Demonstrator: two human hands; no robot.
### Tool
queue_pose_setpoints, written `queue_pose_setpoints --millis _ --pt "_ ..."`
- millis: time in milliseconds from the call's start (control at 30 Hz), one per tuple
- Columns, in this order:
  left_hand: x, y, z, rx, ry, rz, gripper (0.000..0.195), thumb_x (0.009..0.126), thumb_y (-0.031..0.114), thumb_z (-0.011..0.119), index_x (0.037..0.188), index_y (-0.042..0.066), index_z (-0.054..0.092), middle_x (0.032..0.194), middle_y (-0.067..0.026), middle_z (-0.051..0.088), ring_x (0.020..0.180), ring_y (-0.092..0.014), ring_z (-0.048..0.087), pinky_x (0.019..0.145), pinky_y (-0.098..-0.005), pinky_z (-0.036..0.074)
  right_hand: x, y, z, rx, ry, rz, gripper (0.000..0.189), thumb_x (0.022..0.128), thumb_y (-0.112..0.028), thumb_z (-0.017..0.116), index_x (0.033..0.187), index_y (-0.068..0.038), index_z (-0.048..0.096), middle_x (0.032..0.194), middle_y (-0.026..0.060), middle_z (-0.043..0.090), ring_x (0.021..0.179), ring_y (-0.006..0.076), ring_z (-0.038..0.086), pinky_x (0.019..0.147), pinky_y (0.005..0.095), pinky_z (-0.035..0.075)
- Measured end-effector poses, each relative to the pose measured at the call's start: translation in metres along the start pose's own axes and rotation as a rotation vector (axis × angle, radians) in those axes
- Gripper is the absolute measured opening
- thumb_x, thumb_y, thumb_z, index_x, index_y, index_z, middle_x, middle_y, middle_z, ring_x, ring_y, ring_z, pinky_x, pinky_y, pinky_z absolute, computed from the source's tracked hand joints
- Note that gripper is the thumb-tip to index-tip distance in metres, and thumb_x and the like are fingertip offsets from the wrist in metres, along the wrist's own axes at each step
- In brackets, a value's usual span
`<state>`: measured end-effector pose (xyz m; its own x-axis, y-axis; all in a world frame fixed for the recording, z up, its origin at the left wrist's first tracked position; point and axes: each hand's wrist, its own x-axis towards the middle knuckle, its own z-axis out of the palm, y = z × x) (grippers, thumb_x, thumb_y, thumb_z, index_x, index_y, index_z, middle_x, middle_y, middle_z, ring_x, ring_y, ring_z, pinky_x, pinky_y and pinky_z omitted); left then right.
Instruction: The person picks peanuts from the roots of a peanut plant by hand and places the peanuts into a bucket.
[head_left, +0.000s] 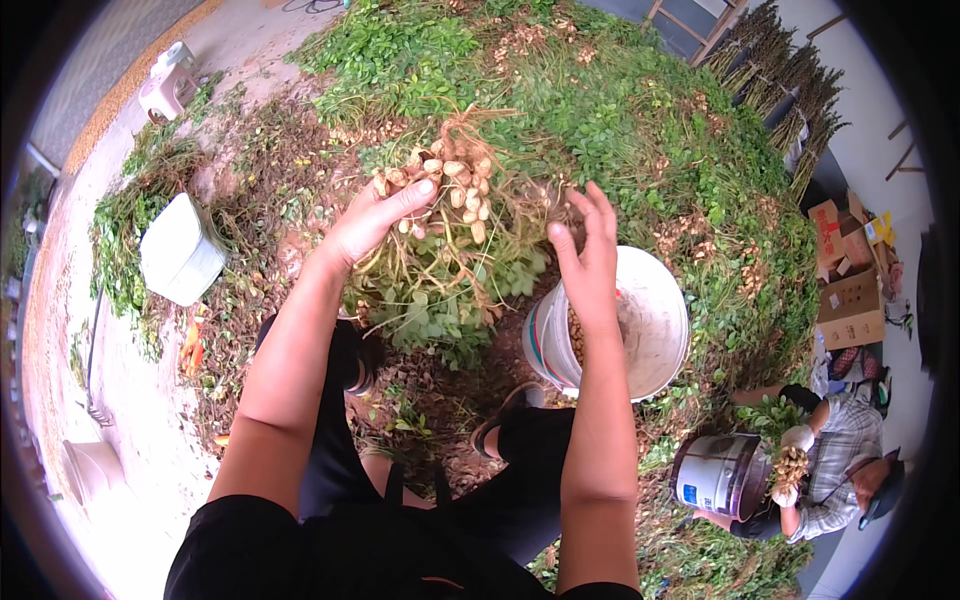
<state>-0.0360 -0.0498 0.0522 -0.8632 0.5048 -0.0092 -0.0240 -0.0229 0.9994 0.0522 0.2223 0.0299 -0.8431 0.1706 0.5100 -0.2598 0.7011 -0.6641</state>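
My left hand (386, 221) grips a pulled peanut plant by its cluster of pods (461, 180). Thin roots stick up above the pods, while the leafy stems (450, 315) hang down over the ground between my feet. To the right, my right hand (589, 247) is raised with thumb and fingers apart; some blurred roots (544, 199) are beside its fingertips, and I cannot tell whether it touches them. Under my right forearm stands a white plastic bucket (656, 322) with peanuts (576, 337) visible inside near its left wall.
Heaped peanut plants (600, 112) spread ahead and right. A white tub (180, 255) lies left, near plastic stools (166, 90) and a rake (96, 409). At right, a gloved person (840, 442) holds a peanut bunch over another bucket (712, 476); cardboard boxes (851, 307) stand behind.
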Motion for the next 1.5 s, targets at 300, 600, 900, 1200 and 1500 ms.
queue_pose_setpoints --millis 300,600,900,1200,1500 --pt "0.006 -0.017 0.009 -0.248 -0.005 0.012 0.048 0.087 0.037 0.070 0.120 0.004 0.056 0.104 -0.0024 0.064 0.084 -0.011 0.058 0.059 -0.0254 0.048 0.000 -0.039 0.027 0.400 -0.150 0.098 0.015 0.092 -0.008 0.059 0.101 -0.001 0.068 0.086 0.0070 0.066 0.072 0.0134 0.064 0.068 0.0254 0.051" --pt "0.005 -0.010 0.032 -0.166 -0.012 0.032 0.042 0.085 0.025 0.073 0.119 0.005 0.057 0.100 0.0005 0.064 0.081 -0.009 0.056 0.062 -0.0249 0.047 -0.003 -0.035 0.043 0.267 -0.250 0.190 0.019 0.084 -0.012 0.071 0.090 0.000 0.059 0.088 0.0054 0.058 0.071 0.0143 0.057 0.062 0.0283 0.045" --pt "0.015 -0.017 0.036 -0.076 0.218 0.053 0.029 0.087 0.021 0.071 0.109 0.005 0.062 0.090 0.0022 0.064 0.073 -0.005 0.054 0.062 -0.0230 0.044 -0.005 -0.043 0.031 0.073 -0.237 -0.020 0.011 0.095 -0.009 0.053 0.102 -0.007 0.061 0.090 0.0097 0.064 0.078 0.0279 0.063 0.069 0.0390 0.050" --pt "0.019 -0.018 0.051 -0.116 0.292 0.078 0.026 0.086 0.017 0.070 0.107 0.003 0.062 0.086 0.0031 0.062 0.070 -0.004 0.052 0.059 -0.0228 0.044 -0.023 -0.049 0.033 0.612 -0.181 0.251 0.021 0.098 -0.016 0.054 0.113 -0.003 0.051 0.090 0.0048 0.062 0.080 0.0111 0.057 0.072 0.0258 0.047" --pt "0.021 -0.019 0.035 -0.118 0.373 0.122 0.020 0.087 0.017 0.068 0.101 0.004 0.062 0.082 0.0020 0.061 0.067 -0.006 0.051 0.059 -0.0231 0.042 -0.025 -0.043 0.007 0.710 -0.438 0.295 0.009 0.098 -0.011 0.052 0.103 -0.004 0.053 0.082 0.0016 0.058 0.074 0.0074 0.055 0.068 0.0221 0.044"
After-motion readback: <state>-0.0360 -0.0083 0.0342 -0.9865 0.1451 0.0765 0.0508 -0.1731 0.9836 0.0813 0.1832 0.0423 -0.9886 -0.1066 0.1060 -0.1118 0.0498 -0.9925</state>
